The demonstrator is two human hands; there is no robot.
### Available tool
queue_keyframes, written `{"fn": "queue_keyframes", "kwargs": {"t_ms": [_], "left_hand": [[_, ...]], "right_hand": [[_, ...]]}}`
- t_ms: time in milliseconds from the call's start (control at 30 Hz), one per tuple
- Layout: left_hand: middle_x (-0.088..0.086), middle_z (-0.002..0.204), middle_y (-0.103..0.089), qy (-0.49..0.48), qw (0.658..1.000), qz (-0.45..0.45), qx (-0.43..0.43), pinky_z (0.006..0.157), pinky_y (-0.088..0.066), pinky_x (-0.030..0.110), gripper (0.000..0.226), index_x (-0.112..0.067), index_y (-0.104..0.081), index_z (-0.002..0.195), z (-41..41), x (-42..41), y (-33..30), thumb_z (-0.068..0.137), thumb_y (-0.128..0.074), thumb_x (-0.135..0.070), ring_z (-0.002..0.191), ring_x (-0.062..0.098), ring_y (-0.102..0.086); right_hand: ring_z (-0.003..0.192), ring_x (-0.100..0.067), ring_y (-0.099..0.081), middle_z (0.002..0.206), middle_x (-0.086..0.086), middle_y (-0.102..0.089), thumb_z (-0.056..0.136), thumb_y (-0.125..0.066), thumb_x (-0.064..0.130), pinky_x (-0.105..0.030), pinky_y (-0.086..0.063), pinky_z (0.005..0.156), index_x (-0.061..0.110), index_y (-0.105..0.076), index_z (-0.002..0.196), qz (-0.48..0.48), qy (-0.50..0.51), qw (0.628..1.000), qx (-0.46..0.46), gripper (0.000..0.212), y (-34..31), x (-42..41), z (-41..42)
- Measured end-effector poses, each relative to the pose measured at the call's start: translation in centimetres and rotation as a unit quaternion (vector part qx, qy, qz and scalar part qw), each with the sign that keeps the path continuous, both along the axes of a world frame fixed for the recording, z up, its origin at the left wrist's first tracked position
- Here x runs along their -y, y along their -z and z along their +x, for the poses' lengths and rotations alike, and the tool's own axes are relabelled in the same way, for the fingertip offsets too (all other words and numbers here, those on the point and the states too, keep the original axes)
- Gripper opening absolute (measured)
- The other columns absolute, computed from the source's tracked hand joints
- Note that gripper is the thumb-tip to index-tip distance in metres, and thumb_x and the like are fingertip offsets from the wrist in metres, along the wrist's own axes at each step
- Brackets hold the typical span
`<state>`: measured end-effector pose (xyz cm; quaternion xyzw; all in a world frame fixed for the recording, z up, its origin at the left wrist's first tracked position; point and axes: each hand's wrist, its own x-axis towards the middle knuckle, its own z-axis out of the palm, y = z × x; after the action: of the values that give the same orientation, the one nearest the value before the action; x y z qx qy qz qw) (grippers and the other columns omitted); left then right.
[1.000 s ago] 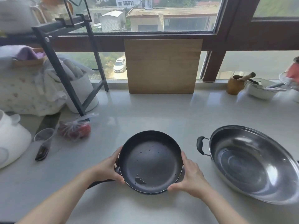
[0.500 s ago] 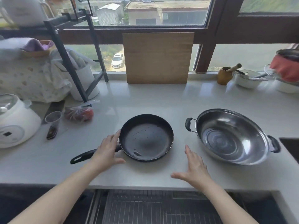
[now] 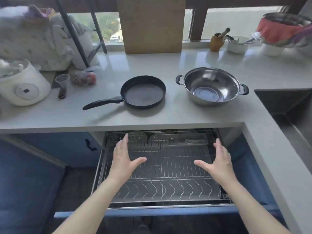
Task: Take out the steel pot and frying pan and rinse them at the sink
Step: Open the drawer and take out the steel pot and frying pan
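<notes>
- Frying pan [image 3: 143, 92]: black, round, flat on the pale bench [image 3: 168, 115], its long black handle pointing left and toward the front edge. No brand mark legible.
- Steel pot [image 3: 211, 86]: shiny, wide, with two black side handles, upright on the bench just right of the frying pan, not touching it. No stamp readable.
- Sink [image 3: 290, 108]: dark basin sunk into the bench at the far right, near the pot.
- Drawer [image 3: 162, 210]: blue-fronted, pulled out below the bench edge, lined with a wire rack [image 3: 168, 174]; a small tray toward its back holds something pale, too blurred to identify.
- Left hand [image 3: 122, 159]: over the left part of the rack, palm down, fingers straight and together, thumb spread inward; holds nothing.
- Right hand [image 3: 219, 161]: mirrors it over the right part of the rack, fingers extended, thumb spread toward the other hand; holds nothing. Whether either touches the wires cannot be told.
- Rice cooker [image 3: 22, 83]: white, far left on the bench; its front panel carries a dark square, no writing legible.
- Cutting board [image 3: 152, 24]: wooden, leaning upright against the window behind the pan.
</notes>
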<state>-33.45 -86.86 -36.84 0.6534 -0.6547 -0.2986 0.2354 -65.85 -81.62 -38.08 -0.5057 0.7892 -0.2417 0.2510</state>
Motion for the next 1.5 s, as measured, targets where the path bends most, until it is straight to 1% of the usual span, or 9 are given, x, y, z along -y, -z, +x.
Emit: {"fn": "queue_keyframes", "kwargs": {"t_ms": [100,267,367,433,567,667,833,1100,1500], "left_hand": [[0.001,0.152,-0.03,-0.044,0.999,0.022,-0.017,0.116,-0.028,0.041,0.108,-0.025,-0.011,0.156,1.1,-6.6,2.7,0.074,-0.079,-0.045,0.141,0.017,-0.025],[0.013,0.15,-0.034,-0.128,0.987,0.05,0.08,0.112,-0.029,0.049,0.11,-0.015,-0.022,0.154,4.7,-15.5,7.5,0.067,-0.086,-0.039,0.139,0.029,-0.027],[0.021,0.147,-0.037,-0.185,0.971,0.048,0.144,0.107,-0.033,0.057,0.119,-0.004,-0.028,0.151,6.0,-18.0,9.7,0.057,-0.092,-0.038,0.134,0.041,-0.032],[0.022,0.151,-0.031,-0.229,0.96,0.058,0.151,0.106,-0.033,0.06,0.124,-0.001,-0.024,0.151,6.0,-18.7,9.9,0.054,-0.093,-0.038,0.136,0.041,-0.028],[0.02,0.16,-0.012,-0.288,0.939,0.134,0.134,0.112,-0.027,0.057,0.128,0.002,-0.01,0.153,5.5,-18.5,9.7,0.063,-0.086,-0.048,0.145,0.04,-0.016],[0.017,0.162,-0.005,-0.307,0.928,0.174,0.123,0.116,-0.023,0.05,0.128,0.001,-0.002,0.154,5.3,-18.0,9.9,0.069,-0.078,-0.058,0.148,0.035,-0.009],[0.017,0.162,-0.006,-0.33,0.918,0.192,0.106,0.118,-0.02,0.048,0.126,0.002,0.0,0.154,4.6,-17.2,10.0,0.072,-0.075,-0.059,0.149,0.033,-0.007],[0.018,0.161,-0.005,-0.329,0.918,0.194,0.104,0.117,-0.019,0.049,0.128,0.003,0.002,0.153,4.3,-15.2,10.2,0.072,-0.075,-0.059,0.149,0.034,-0.007],[0.016,0.162,-0.003,-0.338,0.916,0.192,0.094,0.117,-0.018,0.049,0.128,0.001,0.003,0.153,3.3,-6.8,10.0,0.072,-0.076,-0.058,0.149,0.031,-0.004]], "right_hand": [[0.138,-0.025,-0.027,0.151,-0.008,-0.035,0.06,-0.085,0.052,-0.043,-0.027,0.114,0.013,-0.013,0.155,-0.007,0.056,0.998,-0.008,0.125,2.9,-6.8,-0.6],[0.134,-0.042,-0.032,0.148,-0.023,-0.035,0.05,-0.093,0.041,-0.057,-0.032,0.106,0.004,-0.023,0.15,0.028,0.185,0.98,-0.071,0.128,7.7,-16.4,-0.7],[0.134,-0.043,-0.032,0.151,-0.023,-0.03,0.046,-0.095,0.04,-0.06,-0.035,0.102,0.0,-0.025,0.149,0.062,0.212,0.971,-0.095,0.131,9.1,-19.5,0.0],[0.136,-0.043,-0.031,0.155,-0.022,-0.025,0.051,-0.093,0.044,-0.059,-0.035,0.103,-0.002,-0.022,0.149,0.086,0.221,0.968,-0.087,0.13,9.4,-20.2,0.5],[0.138,-0.041,-0.029,0.156,-0.02,-0.023,0.058,-0.086,0.052,-0.057,-0.034,0.104,-0.003,-0.018,0.15,0.103,0.22,0.967,-0.079,0.127,9.5,-19.4,0.9],[0.137,-0.042,-0.03,0.156,-0.022,-0.024,0.059,-0.084,0.055,-0.058,-0.036,0.101,-0.004,-0.017,0.149,0.103,0.21,0.969,-0.086,0.126,9.7,-18.1,1.0],[0.133,-0.046,-0.033,0.154,-0.025,-0.024,0.059,-0.085,0.053,-0.059,-0.039,0.096,-0.007,-0.022,0.146,0.105,0.218,0.966,-0.094,0.123,10.0,-17.0,1.4],[0.134,-0.044,-0.033,0.156,-0.022,-0.019,0.061,-0.084,0.054,-0.059,-0.039,0.096,-0.006,-0.019,0.148,0.131,0.233,0.959,-0.095,0.124,10.0,-14.3,1.7],[0.137,-0.039,-0.031,0.159,-0.017,-0.016,0.064,-0.079,0.06,-0.056,-0.038,0.098,-0.003,-0.015,0.15,0.14,0.242,0.956,-0.091,0.125,9.5,-5.9,0.9]]}}
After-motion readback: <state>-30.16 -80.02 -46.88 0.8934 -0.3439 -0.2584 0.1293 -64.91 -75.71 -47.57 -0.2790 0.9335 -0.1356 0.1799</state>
